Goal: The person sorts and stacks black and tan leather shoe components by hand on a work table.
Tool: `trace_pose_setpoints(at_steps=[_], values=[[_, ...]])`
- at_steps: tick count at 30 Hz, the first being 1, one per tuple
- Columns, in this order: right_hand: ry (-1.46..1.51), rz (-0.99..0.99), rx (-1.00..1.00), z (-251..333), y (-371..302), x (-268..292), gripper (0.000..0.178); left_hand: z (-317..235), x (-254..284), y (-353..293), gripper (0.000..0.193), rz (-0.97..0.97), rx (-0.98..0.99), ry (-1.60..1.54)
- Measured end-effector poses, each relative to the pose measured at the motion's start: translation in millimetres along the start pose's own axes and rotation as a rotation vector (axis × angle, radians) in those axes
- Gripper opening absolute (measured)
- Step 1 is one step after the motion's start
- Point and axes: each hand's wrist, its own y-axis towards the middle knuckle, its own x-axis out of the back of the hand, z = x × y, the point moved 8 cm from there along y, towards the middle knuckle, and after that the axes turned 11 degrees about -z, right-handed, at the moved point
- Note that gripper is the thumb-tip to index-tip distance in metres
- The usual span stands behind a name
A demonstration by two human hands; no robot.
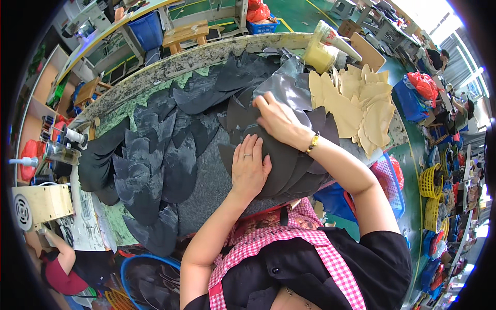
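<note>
Past a pink-checked apron (253, 250), dark-grey, jagged-topped flat pieces (283, 175) fan out.
Left hand (250, 168) flat on them, fingers together; right hand (281, 124) curled just beyond, pinching or not I can't tell; farther, jagged tan pieces (373, 109) overlap.

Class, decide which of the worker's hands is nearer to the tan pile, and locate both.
The right hand: it is left of the tan pile, over the dark pieces. The left hand is farther left and lower in the picture, resting on dark pieces.
</note>
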Motion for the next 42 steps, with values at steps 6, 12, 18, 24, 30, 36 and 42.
trace_pose_setpoints(at_steps=[6,12,18,24,30,36,42], values=[[-0.151,-0.113,-0.022,-46,-14,31,0.038,23,36,9,0.054,-0.181,0.209,0.035],[-0.077,-0.396,-0.062,-90,2,77,0.024,44,17,-16,0.061,-0.044,0.308,0.242],[-0.312,-0.326,-0.363,-109,-39,139,0.039,52,-6,12,0.065,-0.128,0.506,-0.19],[0.739,0.026,-1.221,-128,-203,68,0.051,70,-21,11,0.059,-0.016,0.561,-0.111],[1.137,-0.112,-1.213,-70,-181,41,0.046,90,-29,1,0.061,-0.172,0.89,-0.703],[1.229,-0.266,-0.781,-14,-128,46,0.053,86,-26,2,0.067,-0.097,0.863,-0.54],[1.498,-0.286,-0.952,-40,-135,17,0.048,71,-14,8,0.074,-0.054,0.989,-0.664]])
